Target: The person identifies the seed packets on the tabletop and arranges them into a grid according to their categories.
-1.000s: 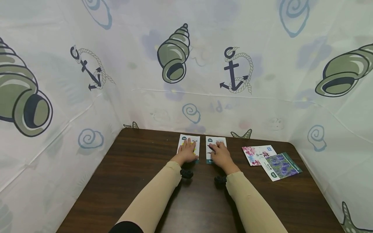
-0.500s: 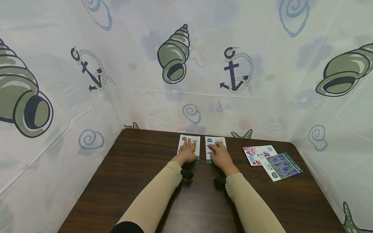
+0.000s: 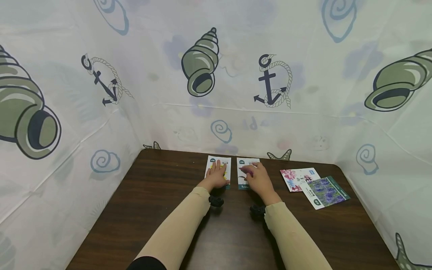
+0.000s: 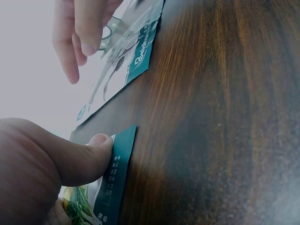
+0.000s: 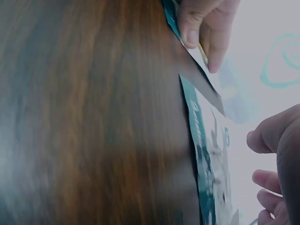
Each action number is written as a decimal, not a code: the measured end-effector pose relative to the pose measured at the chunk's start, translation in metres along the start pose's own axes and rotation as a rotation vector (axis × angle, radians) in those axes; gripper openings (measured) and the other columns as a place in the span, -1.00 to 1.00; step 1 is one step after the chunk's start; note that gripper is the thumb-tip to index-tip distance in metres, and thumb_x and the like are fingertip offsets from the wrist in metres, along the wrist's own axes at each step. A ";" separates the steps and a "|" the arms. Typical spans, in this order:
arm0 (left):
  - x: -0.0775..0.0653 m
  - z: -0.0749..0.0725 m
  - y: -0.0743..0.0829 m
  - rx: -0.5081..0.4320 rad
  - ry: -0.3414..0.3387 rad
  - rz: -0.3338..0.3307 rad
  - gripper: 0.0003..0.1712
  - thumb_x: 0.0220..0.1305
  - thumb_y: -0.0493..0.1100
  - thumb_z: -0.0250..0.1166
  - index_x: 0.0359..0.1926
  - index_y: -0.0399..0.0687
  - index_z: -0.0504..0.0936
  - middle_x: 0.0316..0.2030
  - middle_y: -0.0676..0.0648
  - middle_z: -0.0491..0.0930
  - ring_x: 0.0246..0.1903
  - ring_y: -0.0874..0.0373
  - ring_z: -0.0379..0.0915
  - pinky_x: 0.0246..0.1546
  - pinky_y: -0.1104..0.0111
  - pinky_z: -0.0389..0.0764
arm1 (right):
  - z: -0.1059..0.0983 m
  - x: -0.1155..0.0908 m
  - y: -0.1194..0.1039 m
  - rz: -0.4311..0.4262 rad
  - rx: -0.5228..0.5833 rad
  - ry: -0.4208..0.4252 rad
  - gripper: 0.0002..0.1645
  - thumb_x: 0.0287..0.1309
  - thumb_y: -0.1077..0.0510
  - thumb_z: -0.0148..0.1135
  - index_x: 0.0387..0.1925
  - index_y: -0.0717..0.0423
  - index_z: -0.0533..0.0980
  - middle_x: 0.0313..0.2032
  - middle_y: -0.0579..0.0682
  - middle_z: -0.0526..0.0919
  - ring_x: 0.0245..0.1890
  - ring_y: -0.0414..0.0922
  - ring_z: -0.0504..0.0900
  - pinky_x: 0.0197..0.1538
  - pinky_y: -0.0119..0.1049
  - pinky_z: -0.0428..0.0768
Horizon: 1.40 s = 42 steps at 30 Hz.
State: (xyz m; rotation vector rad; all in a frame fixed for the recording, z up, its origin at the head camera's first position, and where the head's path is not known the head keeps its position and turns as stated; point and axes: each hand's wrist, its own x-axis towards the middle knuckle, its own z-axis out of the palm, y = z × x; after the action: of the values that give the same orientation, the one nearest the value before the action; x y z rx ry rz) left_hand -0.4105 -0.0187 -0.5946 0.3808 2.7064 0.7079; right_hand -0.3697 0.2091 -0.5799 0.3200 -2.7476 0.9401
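Two white seed packets with teal bottom edges lie side by side on the dark wooden table (image 3: 152, 195). My left hand (image 3: 217, 176) rests flat on the left packet (image 3: 227, 163). In the left wrist view its thumb (image 4: 84, 157) presses by the teal edge of that packet (image 4: 112, 183). My right hand (image 3: 257, 179) is over the right packet (image 3: 243, 163). Its fingers (image 4: 77, 37) hang loosely curled just above that packet (image 4: 131, 61), holding nothing. The right wrist view shows the same fingers (image 5: 274, 138) clear of the packet (image 5: 206, 154).
Two more packets lie to the right, a pink floral one (image 3: 298, 178) and a purple flower one (image 3: 325, 192) overlapping it. A printed curtain (image 3: 236, 93) with shells and anchors closes in the table on three sides.
My right wrist has swung to the right, and the right hand's fingers have lifted off the right packet. The left hand has stayed flat on its packet.
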 end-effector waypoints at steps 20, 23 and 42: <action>0.001 0.000 -0.001 0.001 0.016 -0.002 0.05 0.58 0.06 0.34 0.81 0.09 -0.09 0.78 -0.16 -0.47 0.77 -0.15 -0.65 0.74 -0.18 -0.38 | -0.054 -0.026 0.044 0.176 0.036 0.129 -0.50 0.55 0.17 0.20 0.42 0.14 0.60 0.49 0.41 0.35 0.53 0.41 0.32 0.51 0.41 0.37; 0.002 0.000 -0.001 -0.002 0.021 0.001 0.05 0.57 0.06 0.35 0.80 0.07 -0.07 0.78 -0.17 -0.47 0.77 -0.16 -0.64 0.74 -0.19 -0.37 | -0.064 -0.031 0.053 0.197 0.031 0.133 -0.49 0.56 0.15 0.18 0.44 0.14 0.58 0.51 0.43 0.32 0.55 0.42 0.29 0.52 0.43 0.35; 0.005 0.007 -0.007 -0.015 0.034 0.006 0.05 0.57 0.06 0.33 0.81 0.06 -0.09 0.78 -0.17 -0.49 0.77 -0.16 -0.66 0.74 -0.19 -0.39 | -0.103 -0.073 0.106 0.395 0.035 0.172 -0.43 0.57 0.15 0.09 0.48 0.25 0.50 0.49 0.54 0.22 0.52 0.50 0.23 0.50 0.47 0.29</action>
State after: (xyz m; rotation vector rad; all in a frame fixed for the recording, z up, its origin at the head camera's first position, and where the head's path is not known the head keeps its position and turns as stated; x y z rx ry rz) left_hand -0.4138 -0.0198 -0.6051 0.3767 2.7315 0.7418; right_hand -0.3150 0.3647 -0.5808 -0.2990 -2.6830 1.0487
